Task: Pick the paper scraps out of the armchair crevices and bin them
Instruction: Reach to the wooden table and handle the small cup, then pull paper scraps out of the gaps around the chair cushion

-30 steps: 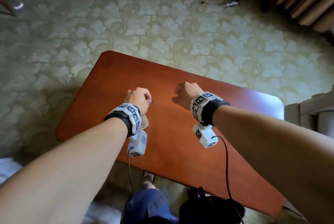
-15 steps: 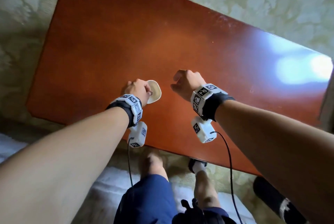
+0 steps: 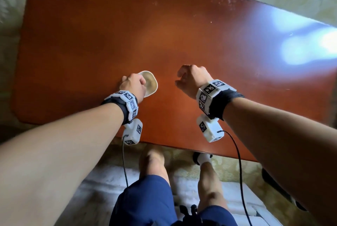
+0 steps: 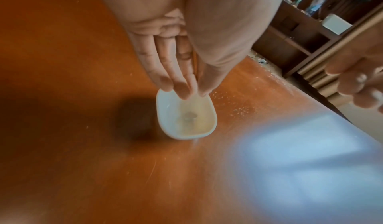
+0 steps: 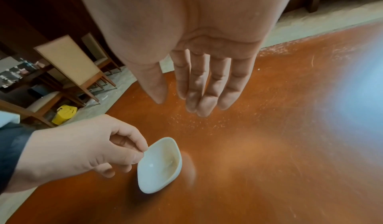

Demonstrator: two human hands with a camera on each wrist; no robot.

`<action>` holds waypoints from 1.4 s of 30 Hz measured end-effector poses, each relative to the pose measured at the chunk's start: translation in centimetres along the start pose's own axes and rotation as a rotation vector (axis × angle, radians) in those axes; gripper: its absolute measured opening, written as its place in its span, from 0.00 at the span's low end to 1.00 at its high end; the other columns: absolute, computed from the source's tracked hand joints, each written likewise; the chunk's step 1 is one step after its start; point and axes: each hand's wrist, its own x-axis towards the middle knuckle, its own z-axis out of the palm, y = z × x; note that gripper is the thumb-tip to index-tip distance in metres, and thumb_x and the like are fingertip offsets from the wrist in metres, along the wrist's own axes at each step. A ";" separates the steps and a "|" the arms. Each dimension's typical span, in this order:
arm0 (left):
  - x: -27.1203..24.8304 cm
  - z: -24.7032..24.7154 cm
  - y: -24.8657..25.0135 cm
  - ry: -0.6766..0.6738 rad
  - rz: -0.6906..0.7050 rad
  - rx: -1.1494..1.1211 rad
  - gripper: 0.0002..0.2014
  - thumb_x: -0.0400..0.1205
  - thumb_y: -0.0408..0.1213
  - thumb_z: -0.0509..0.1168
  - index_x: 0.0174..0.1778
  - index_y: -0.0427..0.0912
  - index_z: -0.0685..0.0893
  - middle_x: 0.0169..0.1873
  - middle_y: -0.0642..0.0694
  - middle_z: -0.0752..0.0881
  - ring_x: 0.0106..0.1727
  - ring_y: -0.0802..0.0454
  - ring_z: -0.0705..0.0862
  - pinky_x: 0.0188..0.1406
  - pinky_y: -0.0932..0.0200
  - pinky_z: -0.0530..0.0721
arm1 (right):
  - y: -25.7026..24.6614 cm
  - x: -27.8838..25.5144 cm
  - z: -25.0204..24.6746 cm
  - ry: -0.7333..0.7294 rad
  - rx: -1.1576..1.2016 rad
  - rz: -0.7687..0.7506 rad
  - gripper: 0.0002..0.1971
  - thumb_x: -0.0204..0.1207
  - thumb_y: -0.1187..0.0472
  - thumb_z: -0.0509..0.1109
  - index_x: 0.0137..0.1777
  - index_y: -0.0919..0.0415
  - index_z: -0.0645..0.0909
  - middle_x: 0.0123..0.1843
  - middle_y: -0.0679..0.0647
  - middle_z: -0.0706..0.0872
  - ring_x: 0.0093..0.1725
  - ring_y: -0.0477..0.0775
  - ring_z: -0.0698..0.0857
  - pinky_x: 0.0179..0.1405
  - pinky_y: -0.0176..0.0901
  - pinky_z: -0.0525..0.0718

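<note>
Closer now, left hand (image 3: 131, 85) pinches a small white dish (image 5: 159, 163) by its rim; right hand (image 3: 193, 80) hangs relaxed, empty.

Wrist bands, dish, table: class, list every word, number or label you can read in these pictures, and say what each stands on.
None can be read.
Wrist bands: black-and-white square code patterns only, no letters.
Dish, pinched by the left hand: blank.
Table: bare wood.
Shelf clutter: too blurred.

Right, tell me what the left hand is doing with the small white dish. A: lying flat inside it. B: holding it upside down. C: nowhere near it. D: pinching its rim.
D: the left hand pinches the rim of the small white dish, which sits upright over the table.
</note>
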 end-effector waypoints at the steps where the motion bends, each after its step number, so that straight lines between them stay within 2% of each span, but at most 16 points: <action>1: -0.6 -1.0 0.6 0.001 0.014 0.005 0.10 0.81 0.32 0.62 0.45 0.54 0.83 0.50 0.43 0.88 0.62 0.42 0.76 0.50 0.55 0.75 | 0.0 -0.7 -0.8 0.017 0.010 0.002 0.13 0.71 0.47 0.70 0.53 0.49 0.82 0.48 0.53 0.89 0.45 0.57 0.88 0.50 0.48 0.88; 4: -2.9 -4.5 3.6 0.026 0.099 0.055 0.06 0.79 0.38 0.65 0.45 0.56 0.85 0.50 0.44 0.88 0.57 0.40 0.81 0.56 0.50 0.82 | 0.2 -3.1 -4.0 0.077 0.030 0.021 0.13 0.71 0.46 0.70 0.53 0.49 0.81 0.48 0.54 0.88 0.46 0.58 0.88 0.51 0.49 0.88; 8: -6.3 -9.1 9.6 0.064 0.333 0.183 0.06 0.78 0.44 0.69 0.50 0.55 0.87 0.46 0.51 0.89 0.51 0.46 0.83 0.47 0.56 0.78 | 0.9 -7.8 -9.8 0.188 0.047 0.057 0.13 0.70 0.45 0.70 0.52 0.48 0.80 0.48 0.54 0.87 0.44 0.59 0.87 0.48 0.47 0.87; 11: -9.3 -11.8 15.3 0.087 0.479 0.272 0.05 0.77 0.47 0.69 0.48 0.57 0.85 0.45 0.52 0.89 0.51 0.45 0.85 0.49 0.54 0.80 | 2.6 -12.4 -14.3 0.266 0.053 0.095 0.15 0.71 0.46 0.71 0.56 0.48 0.81 0.49 0.54 0.87 0.46 0.60 0.87 0.49 0.47 0.87; 14: -13.5 -13.5 21.4 0.108 0.610 0.333 0.05 0.76 0.50 0.69 0.46 0.60 0.84 0.46 0.52 0.89 0.52 0.44 0.86 0.54 0.49 0.84 | 5.1 -17.6 -17.9 0.350 0.069 0.149 0.15 0.72 0.46 0.71 0.57 0.47 0.80 0.51 0.53 0.88 0.49 0.59 0.86 0.51 0.47 0.86; 17: -18.6 -14.1 26.5 0.107 0.736 0.375 0.07 0.77 0.50 0.70 0.49 0.58 0.84 0.46 0.55 0.89 0.53 0.47 0.86 0.58 0.49 0.83 | 7.9 -23.1 -20.3 0.414 0.087 0.200 0.16 0.72 0.46 0.71 0.59 0.46 0.80 0.54 0.52 0.88 0.51 0.59 0.87 0.54 0.48 0.86; 20: -24.5 -13.9 30.8 0.093 0.852 0.435 0.08 0.77 0.53 0.70 0.50 0.60 0.84 0.45 0.59 0.88 0.53 0.50 0.86 0.58 0.49 0.85 | 10.7 -29.9 -22.1 0.474 0.116 0.260 0.16 0.73 0.46 0.70 0.60 0.46 0.79 0.56 0.52 0.87 0.53 0.57 0.86 0.56 0.50 0.85; 25: -35.7 -11.7 38.4 0.049 1.071 0.534 0.10 0.78 0.51 0.71 0.54 0.57 0.85 0.47 0.59 0.88 0.55 0.53 0.86 0.61 0.50 0.84 | 15.8 -43.9 -23.9 0.656 0.074 0.386 0.14 0.74 0.50 0.69 0.57 0.54 0.83 0.54 0.53 0.88 0.56 0.59 0.85 0.53 0.43 0.83; 28: -43.3 -8.9 42.2 0.045 1.222 0.549 0.09 0.79 0.52 0.70 0.53 0.57 0.85 0.46 0.61 0.88 0.54 0.54 0.86 0.56 0.56 0.84 | 18.6 -51.9 -23.5 0.734 0.085 0.488 0.11 0.73 0.50 0.68 0.52 0.52 0.80 0.54 0.58 0.86 0.54 0.63 0.85 0.51 0.47 0.84; 31: -50.7 -5.3 44.7 0.002 1.390 0.621 0.08 0.80 0.51 0.69 0.53 0.56 0.84 0.49 0.61 0.87 0.53 0.54 0.85 0.53 0.59 0.81 | 21.3 -59.5 -22.1 0.805 0.111 0.588 0.13 0.74 0.52 0.69 0.57 0.53 0.82 0.54 0.58 0.87 0.54 0.63 0.85 0.51 0.46 0.83; 35: -60.3 0.3 47.0 -0.036 1.622 0.720 0.09 0.78 0.54 0.68 0.52 0.60 0.84 0.51 0.57 0.87 0.57 0.52 0.82 0.58 0.56 0.81 | 24.7 -68.7 -18.6 0.874 0.229 0.787 0.18 0.74 0.49 0.69 0.63 0.52 0.80 0.59 0.56 0.87 0.60 0.61 0.84 0.60 0.51 0.82; 38: -67.0 4.8 47.9 -0.113 1.817 0.776 0.11 0.79 0.52 0.68 0.56 0.57 0.85 0.52 0.57 0.88 0.59 0.52 0.81 0.61 0.56 0.79 | 26.5 -74.8 -14.8 0.926 0.289 0.957 0.19 0.74 0.49 0.69 0.64 0.53 0.80 0.58 0.58 0.86 0.60 0.63 0.84 0.59 0.51 0.83; 42: -74.9 11.9 47.5 -0.234 2.039 0.884 0.06 0.77 0.54 0.69 0.48 0.62 0.83 0.51 0.53 0.88 0.53 0.49 0.85 0.57 0.52 0.85 | 27.6 -82.7 -8.5 0.969 0.406 1.230 0.15 0.73 0.51 0.69 0.58 0.54 0.81 0.55 0.58 0.86 0.56 0.64 0.85 0.57 0.53 0.84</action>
